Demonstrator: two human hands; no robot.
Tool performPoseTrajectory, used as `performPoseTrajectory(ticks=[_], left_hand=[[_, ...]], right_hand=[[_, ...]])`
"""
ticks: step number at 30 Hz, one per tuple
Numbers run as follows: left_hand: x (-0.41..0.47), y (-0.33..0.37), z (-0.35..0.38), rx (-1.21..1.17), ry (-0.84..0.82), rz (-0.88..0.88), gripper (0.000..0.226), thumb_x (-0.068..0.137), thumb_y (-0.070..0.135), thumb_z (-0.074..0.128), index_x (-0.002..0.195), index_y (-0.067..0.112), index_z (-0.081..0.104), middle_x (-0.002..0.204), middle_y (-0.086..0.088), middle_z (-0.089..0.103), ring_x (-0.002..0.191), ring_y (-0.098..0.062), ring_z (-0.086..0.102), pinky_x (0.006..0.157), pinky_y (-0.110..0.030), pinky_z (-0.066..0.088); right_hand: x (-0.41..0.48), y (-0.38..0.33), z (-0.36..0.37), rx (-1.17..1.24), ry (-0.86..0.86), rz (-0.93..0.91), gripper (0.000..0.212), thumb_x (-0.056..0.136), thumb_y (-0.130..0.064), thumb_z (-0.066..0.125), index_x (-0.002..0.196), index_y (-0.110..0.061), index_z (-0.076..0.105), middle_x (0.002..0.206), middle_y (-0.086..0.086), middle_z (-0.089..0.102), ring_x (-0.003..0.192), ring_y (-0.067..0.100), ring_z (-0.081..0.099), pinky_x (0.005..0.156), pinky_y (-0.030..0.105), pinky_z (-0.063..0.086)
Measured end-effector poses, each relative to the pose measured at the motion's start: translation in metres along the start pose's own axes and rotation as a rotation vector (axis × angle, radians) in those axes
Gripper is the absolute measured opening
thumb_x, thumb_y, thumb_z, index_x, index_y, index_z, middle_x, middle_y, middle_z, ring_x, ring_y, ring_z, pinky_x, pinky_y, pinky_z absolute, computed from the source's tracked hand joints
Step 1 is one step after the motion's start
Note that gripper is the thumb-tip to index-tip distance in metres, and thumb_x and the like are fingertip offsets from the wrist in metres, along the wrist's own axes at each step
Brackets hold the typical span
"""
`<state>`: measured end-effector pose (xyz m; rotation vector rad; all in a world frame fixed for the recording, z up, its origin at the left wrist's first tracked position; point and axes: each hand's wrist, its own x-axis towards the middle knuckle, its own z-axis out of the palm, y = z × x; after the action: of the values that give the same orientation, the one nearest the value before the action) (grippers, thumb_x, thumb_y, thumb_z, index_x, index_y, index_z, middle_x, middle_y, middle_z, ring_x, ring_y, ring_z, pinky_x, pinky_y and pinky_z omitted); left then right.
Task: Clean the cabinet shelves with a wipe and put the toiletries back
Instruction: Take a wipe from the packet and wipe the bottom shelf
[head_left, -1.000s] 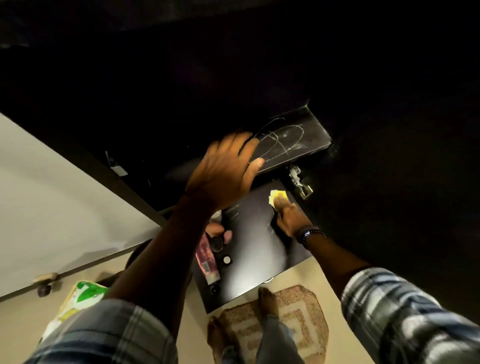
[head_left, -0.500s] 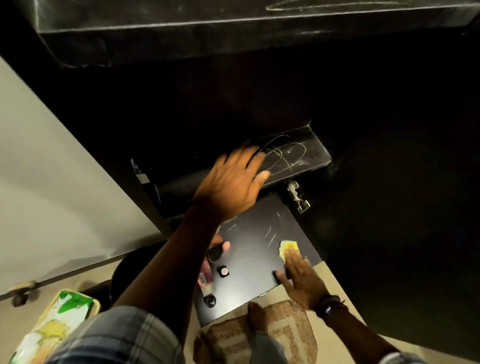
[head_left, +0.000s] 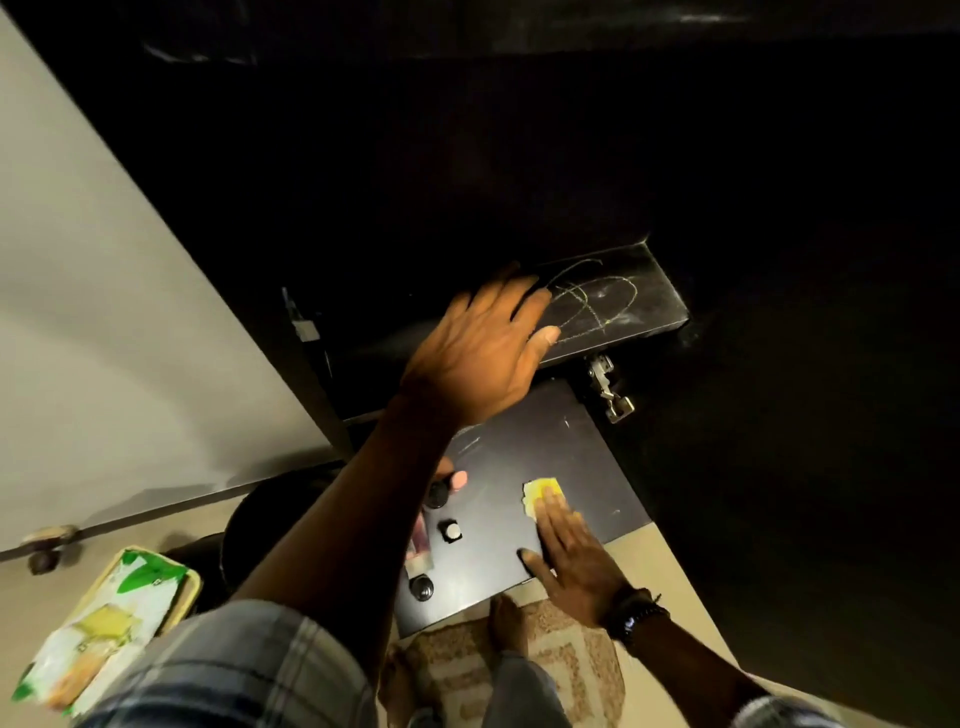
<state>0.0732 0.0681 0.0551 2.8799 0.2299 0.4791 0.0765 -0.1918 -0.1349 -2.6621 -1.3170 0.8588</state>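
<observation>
My right hand lies flat with straight fingers on a yellow wipe, pressing it against the lower dark shelf. My left hand rests open on the upper dark shelf, beside chalky scribble marks. Several toiletries stand along the lower shelf's left side: a pink tube, a white-capped bottle, a dark-capped bottle and a pink-tipped item, partly hidden by my left forearm.
A green and white wipes pack lies at lower left. The open white cabinet door stands to the left. A metal hinge sits at the cabinet's right. A patterned mat and my feet are below.
My right hand has slid the wipe down the lower shelf toward its front edge. My left hand has stayed on the upper shelf while the view shifted.
</observation>
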Motion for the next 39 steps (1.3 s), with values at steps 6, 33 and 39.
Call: performPoseTrajectory(ticks=[6,33,39], left_hand=[[0.003,-0.003,0.000,-0.014,0.000,-0.017,0.049,0.097,0.039,0.029,0.133,0.010,0.048,0.139,-0.009,0.048,0.132,-0.025,0.040,0.102,-0.041,0.036],[0.003,0.000,0.004,0.041,0.004,-0.024,0.043,0.098,0.034,0.036,0.129,0.009,0.052,0.132,-0.011,0.054,0.114,-0.026,0.053,0.090,-0.039,0.042],[0.003,-0.002,0.002,0.047,-0.018,-0.014,0.046,0.098,0.036,0.032,0.131,0.009,0.050,0.134,-0.011,0.052,0.119,-0.026,0.050,0.093,-0.040,0.041]], right_hand=[[0.108,0.041,-0.056,0.000,0.130,0.233,0.082,0.095,-0.057,0.020,0.150,0.003,0.006,0.158,0.023,0.001,0.148,0.032,-0.002,0.120,0.036,-0.002],[0.023,-0.029,0.037,0.050,0.185,-0.187,0.053,0.100,-0.032,0.017,0.149,-0.014,0.027,0.157,0.006,0.025,0.143,0.025,0.030,0.110,0.044,0.037],[-0.029,0.036,0.022,0.069,0.181,0.024,0.061,0.099,-0.044,0.012,0.149,-0.012,0.028,0.156,0.010,0.026,0.144,0.029,0.027,0.113,0.042,0.032]])
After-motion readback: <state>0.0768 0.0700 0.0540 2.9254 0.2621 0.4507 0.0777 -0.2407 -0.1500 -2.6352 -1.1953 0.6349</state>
